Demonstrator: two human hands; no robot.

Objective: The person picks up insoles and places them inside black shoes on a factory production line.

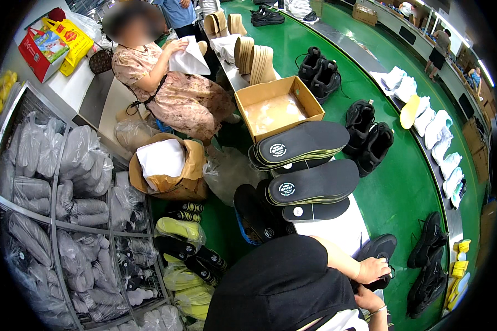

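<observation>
At the lower right, my left hand (pixel 373 270) grips a black shoe (pixel 383 246) from above, with its fingers bent over the laces. My right hand (pixel 369 300) is closed against the near end of the same shoe, partly hidden below the left one; its wrist wears a thin bracelet. My black sleeve and shoulder (pixel 281 281) fill the bottom middle. Just beyond the hands, a white tabletop (pixel 337 225) carries two stacks of black insoles with yellow-green edges, a farther stack (pixel 301 144) and a nearer stack (pixel 320 185).
An open cardboard box (pixel 279 113) stands past the insoles. Black shoes (pixel 370 135) are on the green surface, and white shoes (pixel 439 129) line the belt at right. A wire rack (pixel 55 220) of bagged items stands left. A seated co-worker (pixel 154 83) holds white sheets.
</observation>
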